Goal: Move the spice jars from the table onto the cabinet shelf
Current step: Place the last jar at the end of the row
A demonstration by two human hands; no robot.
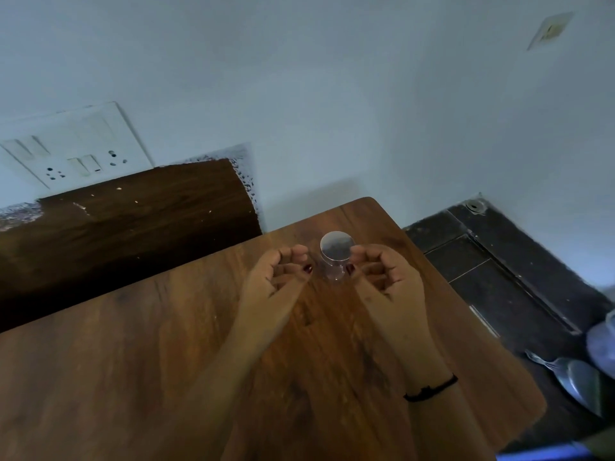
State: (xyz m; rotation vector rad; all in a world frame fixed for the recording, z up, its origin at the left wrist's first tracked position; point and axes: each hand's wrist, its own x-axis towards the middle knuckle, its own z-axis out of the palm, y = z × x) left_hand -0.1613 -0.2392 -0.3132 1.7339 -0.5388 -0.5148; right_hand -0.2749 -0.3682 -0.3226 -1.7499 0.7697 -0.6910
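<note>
One small clear spice jar (pixel 335 257) with a flat silver lid stands upright near the far edge of the brown wooden table (pixel 133 361). My left hand (pixel 279 274) is curled just to the jar's left, fingertips a short gap away from it. My right hand (pixel 382 274) is cupped on the jar's right side, its fingertips at or touching the jar's wall. Neither hand is closed around the jar. No cabinet shelf is in view.
A dark wooden board (pixel 133 221) leans against the wall behind the table, under a white switch panel (pixel 73 148). To the right lies a black stone counter (pixel 499 277) with a spoon and fork (pixel 572 377) and a pale container (pixel 602 344).
</note>
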